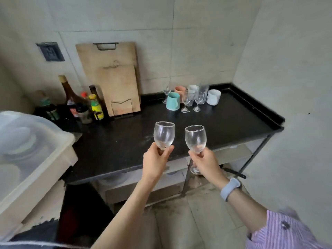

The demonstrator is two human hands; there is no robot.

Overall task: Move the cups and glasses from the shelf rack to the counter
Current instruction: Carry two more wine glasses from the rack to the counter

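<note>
Two clear wine glasses held upright above the front edge of the black counter (224,121), side by side, not touching. Left wine glass (164,134) gripped at the stem by the left hand (155,159); right wine glass (195,139) gripped the same way by the right hand (206,164), foot showing below the fingers. Farther back on the counter, near the corner: a teal cup (173,101), a pink cup (179,90), a white mug (213,97), several more stemmed glasses (186,102). Cutting boards (115,81) leaning on the wall, bottles (86,105) at left.

Purple-and-white striped sleeve (280,230) — buttoned cuff — and pale blue wristband (230,188) on the right arm.
</note>
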